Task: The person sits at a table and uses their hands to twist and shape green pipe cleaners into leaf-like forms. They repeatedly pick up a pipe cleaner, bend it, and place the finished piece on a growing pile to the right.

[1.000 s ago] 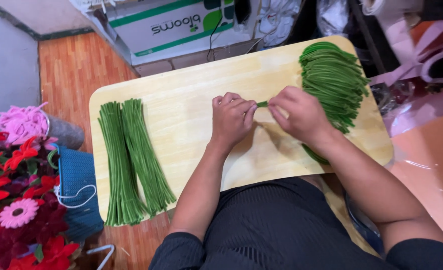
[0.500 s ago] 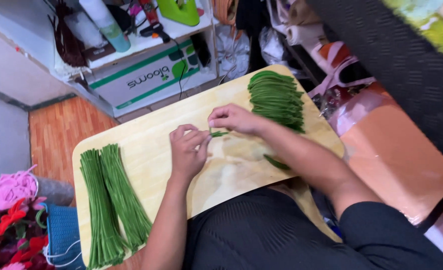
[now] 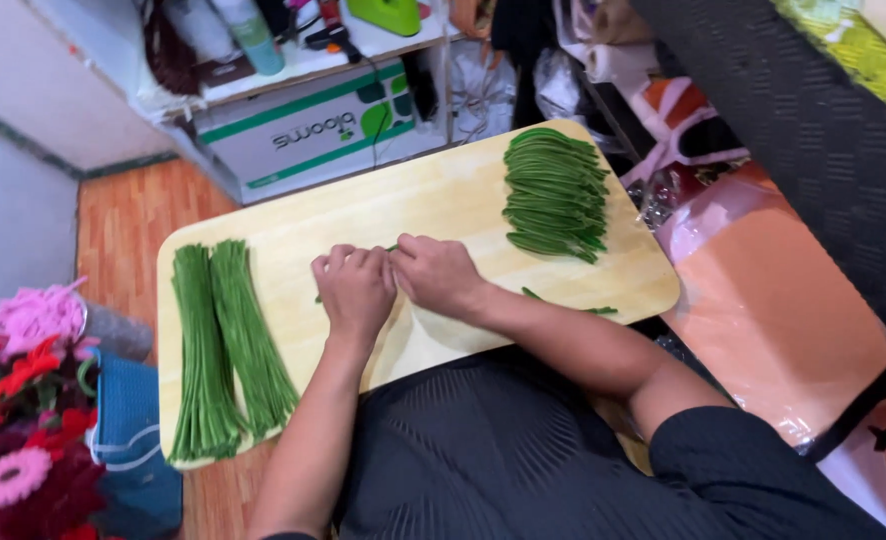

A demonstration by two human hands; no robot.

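My left hand (image 3: 355,288) and my right hand (image 3: 440,273) are closed side by side on a thin green strand (image 3: 319,297) in the middle of a pale wooden board (image 3: 403,210) on my lap. Only the strand's ends show beside my fingers. Two long straight bundles of green strands (image 3: 225,345) lie on the board's left part. A curved pile of green strands (image 3: 555,193) lies at the board's far right. One loose green strand (image 3: 603,310) rests by my right forearm near the board's front edge.
Red and pink artificial flowers (image 3: 13,420) and a blue bag (image 3: 128,440) stand at the left. Behind the board sit a white and green carton (image 3: 313,125) and a cluttered shelf (image 3: 263,50). Orange and pink plastic wrap (image 3: 763,300) lies at the right on the wooden floor.
The view has swung, so the board sits lower and more central. My hands have moved left from the curved pile toward the board's middle, still closed on a strand.
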